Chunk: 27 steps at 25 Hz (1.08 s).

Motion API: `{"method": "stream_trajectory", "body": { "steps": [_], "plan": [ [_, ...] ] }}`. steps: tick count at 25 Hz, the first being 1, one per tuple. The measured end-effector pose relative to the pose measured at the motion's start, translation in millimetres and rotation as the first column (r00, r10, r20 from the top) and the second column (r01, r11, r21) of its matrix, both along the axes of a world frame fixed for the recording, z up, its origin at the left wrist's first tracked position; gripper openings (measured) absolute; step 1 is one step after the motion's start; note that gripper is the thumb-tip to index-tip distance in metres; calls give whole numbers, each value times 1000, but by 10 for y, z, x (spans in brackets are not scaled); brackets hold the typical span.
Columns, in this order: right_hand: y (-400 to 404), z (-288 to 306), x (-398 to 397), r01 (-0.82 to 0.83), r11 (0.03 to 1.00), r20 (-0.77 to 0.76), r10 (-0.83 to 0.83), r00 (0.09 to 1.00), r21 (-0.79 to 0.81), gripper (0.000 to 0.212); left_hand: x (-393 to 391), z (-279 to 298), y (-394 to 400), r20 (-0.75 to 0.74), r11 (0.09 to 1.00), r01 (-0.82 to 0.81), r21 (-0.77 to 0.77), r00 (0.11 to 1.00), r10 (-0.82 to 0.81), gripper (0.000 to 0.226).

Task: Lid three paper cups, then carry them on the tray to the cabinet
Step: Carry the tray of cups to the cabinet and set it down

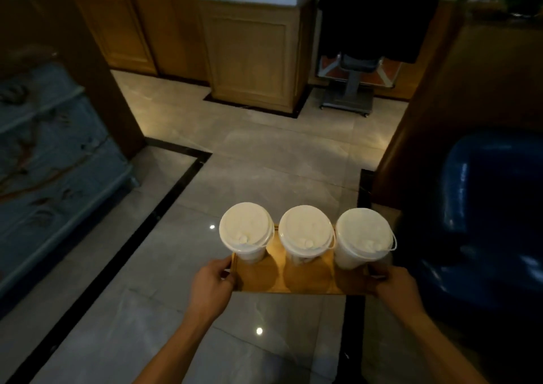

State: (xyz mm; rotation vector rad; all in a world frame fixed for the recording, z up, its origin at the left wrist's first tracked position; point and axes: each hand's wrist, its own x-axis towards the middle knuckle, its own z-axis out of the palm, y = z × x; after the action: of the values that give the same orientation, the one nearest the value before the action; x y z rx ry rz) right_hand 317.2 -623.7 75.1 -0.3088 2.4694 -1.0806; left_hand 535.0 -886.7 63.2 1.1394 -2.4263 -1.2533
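Note:
Three white paper cups stand upright in a row on a wooden tray (264, 280), each with a white lid on: the left cup (246, 231), the middle cup (305, 233) and the right cup (364, 236). My left hand (213, 280) grips the tray's left end. My right hand (392, 280) grips its right end. The tray is held level in the air above the tiled floor.
A blue painted cabinet (50, 172) stands at the left. A blue glossy chair (493, 213) and a dark wooden counter (458, 95) are at the right. Ahead are a wood-panelled pillar (252, 57) and a black-draped stand on a wheeled base (352, 89). Pale tiled floor (279, 154) runs between them.

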Motion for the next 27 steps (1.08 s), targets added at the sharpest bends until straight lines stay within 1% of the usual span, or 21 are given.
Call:
{"method": "stream_trajectory", "body": {
  "steps": [3,4,6,10,14,18,21,27],
  "plan": [
    [-374,-33,8,-78,995,6,79,997,-67,18,243,-8,-196,32,995,-100,-20,994,101,36],
    [-495,-58,4,-107,991,15,109,994,-74,21,315,-19,-249,36,991,-128,-25,991,129,37],
    [-754,-110,-13,-177,982,26,179,984,-69,36,446,-27,-338,41,981,-193,-28,980,194,38],
    [-1276,-174,-61,-340,934,-6,342,940,-110,41,651,-11,-520,21,949,-315,-25,949,315,36],
    [-1807,-234,-171,-390,916,-37,388,921,-96,37,732,-10,-699,35,895,-443,-53,895,445,32],
    [-2321,-222,-332,-491,865,-56,488,871,-97,28,678,-38,-945,40,840,-541,-49,839,543,33],
    [-2703,-206,-517,-558,823,-42,557,829,-107,32,586,-70,-1103,34,785,-618,-50,784,620,37],
    [-3438,-166,-909,-672,734,8,676,737,-100,29,350,-102,-1320,30,684,-728,-41,684,729,41]
  ]
}}
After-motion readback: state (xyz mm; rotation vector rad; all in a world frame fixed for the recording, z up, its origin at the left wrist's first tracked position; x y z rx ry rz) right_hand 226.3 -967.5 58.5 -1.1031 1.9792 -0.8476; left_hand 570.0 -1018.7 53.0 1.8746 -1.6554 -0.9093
